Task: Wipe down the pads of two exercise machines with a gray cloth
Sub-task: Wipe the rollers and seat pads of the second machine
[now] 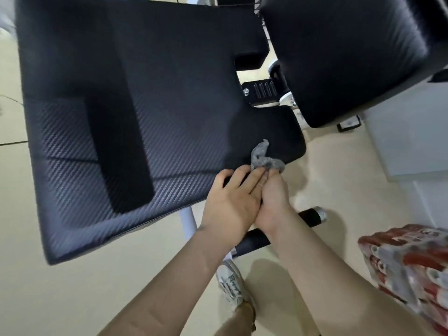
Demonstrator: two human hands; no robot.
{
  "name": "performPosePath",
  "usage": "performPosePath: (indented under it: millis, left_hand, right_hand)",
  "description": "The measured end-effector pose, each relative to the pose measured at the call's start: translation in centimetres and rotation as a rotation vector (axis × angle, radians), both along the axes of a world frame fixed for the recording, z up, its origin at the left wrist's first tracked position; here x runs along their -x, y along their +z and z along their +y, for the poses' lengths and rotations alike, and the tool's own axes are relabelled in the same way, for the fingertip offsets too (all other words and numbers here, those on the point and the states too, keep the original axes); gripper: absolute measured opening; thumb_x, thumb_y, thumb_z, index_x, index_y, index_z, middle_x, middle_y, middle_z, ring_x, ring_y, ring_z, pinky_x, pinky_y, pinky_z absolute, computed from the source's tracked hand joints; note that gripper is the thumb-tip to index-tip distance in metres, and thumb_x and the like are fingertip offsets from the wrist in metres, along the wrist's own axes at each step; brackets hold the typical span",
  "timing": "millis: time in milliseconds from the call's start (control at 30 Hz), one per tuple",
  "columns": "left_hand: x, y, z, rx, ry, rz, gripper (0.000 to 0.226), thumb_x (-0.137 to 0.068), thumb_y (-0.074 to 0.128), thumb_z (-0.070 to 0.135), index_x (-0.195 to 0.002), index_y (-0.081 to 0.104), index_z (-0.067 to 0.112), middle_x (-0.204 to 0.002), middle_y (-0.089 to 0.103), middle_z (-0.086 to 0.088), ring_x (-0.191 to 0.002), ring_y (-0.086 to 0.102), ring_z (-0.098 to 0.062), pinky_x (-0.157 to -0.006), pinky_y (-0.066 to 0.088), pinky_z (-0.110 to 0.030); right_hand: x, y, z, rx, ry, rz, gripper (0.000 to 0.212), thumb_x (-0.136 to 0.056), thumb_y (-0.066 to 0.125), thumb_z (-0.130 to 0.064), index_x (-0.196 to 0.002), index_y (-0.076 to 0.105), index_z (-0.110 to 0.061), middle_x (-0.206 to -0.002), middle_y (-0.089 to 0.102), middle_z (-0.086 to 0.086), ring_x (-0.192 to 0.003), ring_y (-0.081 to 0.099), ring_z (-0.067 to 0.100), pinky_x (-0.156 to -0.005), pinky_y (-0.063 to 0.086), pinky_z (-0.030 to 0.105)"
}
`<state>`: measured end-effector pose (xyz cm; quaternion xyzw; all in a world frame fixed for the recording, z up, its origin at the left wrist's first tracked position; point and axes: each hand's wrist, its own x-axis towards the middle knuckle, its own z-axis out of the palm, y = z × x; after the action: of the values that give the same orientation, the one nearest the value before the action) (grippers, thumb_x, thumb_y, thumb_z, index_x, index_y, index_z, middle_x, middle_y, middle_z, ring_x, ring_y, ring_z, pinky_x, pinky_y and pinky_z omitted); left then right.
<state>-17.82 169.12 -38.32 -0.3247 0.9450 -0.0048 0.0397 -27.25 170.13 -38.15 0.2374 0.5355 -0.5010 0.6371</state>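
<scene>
Both hands met at the near right edge of the big black seat pad [135, 112], pressed side by side. Right hand [275, 197] was closed around a bunched gray cloth [263, 159], which stuck out past the fingertips and lay on the pad's near right corner, touching the textured surface. Left hand [230, 202] lay flat with fingers spread, fingertips over the pad's edge and its side against the right hand; it gripped nothing I could make out, though 1 or 2 fingers touched the cloth's lower fold.

The pad was wide, carbon-weave patterned, with a long dark recess left of its middle and a notch cut into its far right side. Through the notch showed a black metal bracket [260, 92] with slots and a bolt. Right of the pad, beyond the notch, sat a 2nd smooth black pad [339, 57], apart from the 1st.

Below the pad's near edge, under both wrists, ran a black foam handle [257, 238] with a chrome end cap. A white frame post [189, 220] dropped from under the pad. A white sneaker [230, 284] stood on the pale tile floor [48, 299] nearer than the pad. A red-and-white printed package [409, 267] sat well right of the pad, near the right forearm.
</scene>
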Motion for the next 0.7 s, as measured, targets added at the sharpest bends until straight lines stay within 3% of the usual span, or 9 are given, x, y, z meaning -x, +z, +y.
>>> performPosePath:
  millis: [167, 267, 333, 400, 533, 600, 667, 700]
  left_hand:
    - [-3.9, 1.8, -0.1, -0.064, -0.027, -0.017, 0.063, -0.067, 0.067, 0.033, -0.129, 0.062, 0.019, -0.132, 0.060, 0.009, -0.119, 0.057, -0.017, -0.099, 0.041, -0.029]
    - [-6.4, 3.4, -0.3, -0.147, 0.049, 0.104, 0.061, -0.069, 0.049, 0.028, -0.128, 0.062, 0.019, -0.129, 0.062, 0.010, -0.116, 0.056, -0.018, -0.088, 0.047, -0.031]
    - [-7.6, 4.3, -0.3, -0.138, 0.109, 0.104, 0.064, -0.062, 0.058, 0.020, -0.126, 0.062, 0.024, -0.128, 0.061, 0.014, -0.112, 0.048, -0.015, -0.084, 0.039, -0.028]
    - [-7.9, 4.6, -0.4, -0.084, 0.121, 0.057, 0.067, -0.055, 0.065, 0.017, -0.121, 0.063, 0.025, -0.125, 0.060, 0.016, -0.105, 0.045, -0.016, -0.078, 0.029, -0.028]
    - [-4.9, 3.3, -0.7, 0.042, 0.080, -0.014, 0.049, -0.071, 0.061, 0.015, -0.120, 0.062, 0.023, -0.128, 0.059, 0.009, -0.094, 0.045, -0.021, -0.068, 0.019, -0.034]
    - [-3.0, 1.9, -1.5, 0.113, 0.000, -0.068, 0.052, -0.078, 0.059, 0.021, -0.130, 0.055, 0.022, -0.134, 0.055, 0.008, -0.101, 0.040, -0.021, -0.074, 0.024, -0.037]
    - [-1.2, 0.7, -2.2, 0.133, -0.060, -0.110, 0.056, -0.084, 0.057, 0.030, -0.138, 0.047, 0.019, -0.135, 0.054, 0.006, -0.111, 0.040, -0.023, -0.094, 0.029, -0.047]
    - [-0.6, 0.3, -2.3, 0.122, -0.085, -0.139, 0.059, -0.087, 0.055, 0.035, -0.142, 0.042, 0.018, -0.136, 0.052, 0.005, -0.117, 0.041, -0.024, -0.105, 0.025, -0.053]
  right_hand:
    - [-4.0, 0.6, 0.6, 0.035, 0.045, -0.035, 0.054, -0.101, 0.026, -0.050, -0.091, 0.067, -0.016, -0.082, 0.073, 0.002, -0.083, 0.067, 0.018, -0.067, 0.049, 0.030]
    - [-5.8, 1.4, 0.5, 0.077, 0.172, -0.035, 0.047, -0.100, 0.029, -0.044, -0.082, 0.064, -0.019, -0.066, 0.071, -0.003, -0.066, 0.067, 0.012, -0.056, 0.049, 0.022]
    - [-6.3, 2.0, 0.5, 0.125, 0.286, -0.023, 0.044, -0.102, 0.028, -0.038, -0.083, 0.062, -0.018, -0.066, 0.069, -0.002, -0.059, 0.066, 0.010, -0.050, 0.047, 0.019]
    - [-6.1, 2.9, 0.4, 0.160, 0.333, -0.023, 0.039, -0.103, 0.031, -0.033, -0.088, 0.063, -0.017, -0.076, 0.067, 0.001, -0.063, 0.064, 0.011, -0.050, 0.048, 0.019]
    - [-3.5, 3.2, -0.2, 0.214, 0.154, -0.050, 0.027, -0.099, 0.040, -0.030, -0.088, 0.063, -0.022, -0.086, 0.066, -0.003, -0.071, 0.063, 0.008, -0.061, 0.049, 0.019]
    - [-1.8, 2.7, -0.4, 0.175, 0.088, -0.026, 0.031, -0.102, 0.033, -0.029, -0.095, 0.061, -0.020, -0.091, 0.066, -0.001, -0.078, 0.063, 0.011, -0.070, 0.049, 0.025]
    - [-0.1, 1.8, -0.6, 0.122, 0.004, 0.027, 0.034, -0.102, 0.032, -0.031, -0.097, 0.063, -0.016, -0.096, 0.069, 0.002, -0.082, 0.063, 0.014, -0.073, 0.050, 0.029]
    - [0.6, 1.4, -0.7, 0.101, -0.047, 0.055, 0.034, -0.102, 0.033, -0.029, -0.102, 0.063, -0.014, -0.104, 0.069, 0.005, -0.086, 0.064, 0.016, -0.073, 0.050, 0.030]
